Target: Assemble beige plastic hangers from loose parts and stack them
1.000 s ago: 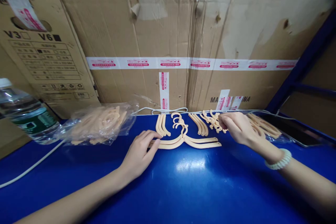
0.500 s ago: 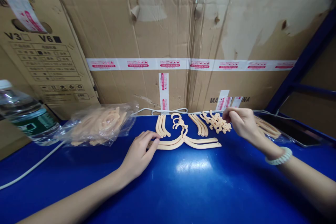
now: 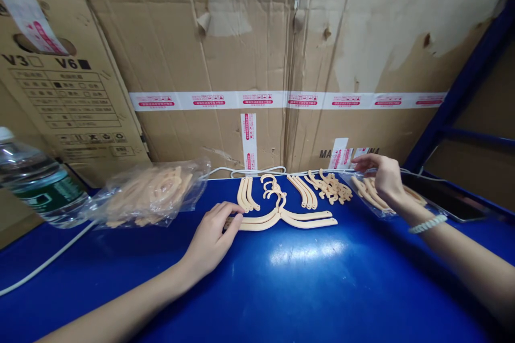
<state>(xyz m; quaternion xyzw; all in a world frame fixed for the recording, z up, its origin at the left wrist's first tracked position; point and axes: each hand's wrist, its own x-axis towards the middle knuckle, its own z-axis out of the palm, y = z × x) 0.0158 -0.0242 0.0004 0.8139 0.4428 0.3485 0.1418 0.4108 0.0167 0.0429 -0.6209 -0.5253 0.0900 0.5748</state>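
My left hand (image 3: 213,236) rests on the blue table, its thumb and fingers around the left end of a pale beige plastic hanger (image 3: 261,222). That hanger lies with its two-layered arms spread and its hook pointing away from me. My right hand (image 3: 384,177) is raised above a clear bag (image 3: 378,201) of curved hanger arms; its fingers stretch leftward, apart, and nothing shows in them. Left of it lies a pile of small connector pieces (image 3: 332,187). Loose hanger arms (image 3: 303,193) and more arms (image 3: 247,194) flank several hooks (image 3: 267,179).
A filled plastic bag (image 3: 153,195) of beige parts and a water bottle (image 3: 40,182) stand at the left. Cardboard (image 3: 209,53) walls the back, with a white cable (image 3: 217,171) along its foot. A dark flat device (image 3: 454,203) lies at the right, near a blue frame (image 3: 462,75).
My right hand has moved right, away from the connector pile to above the bag, and its curled fingers have straightened. My left hand has stayed on the hanger.
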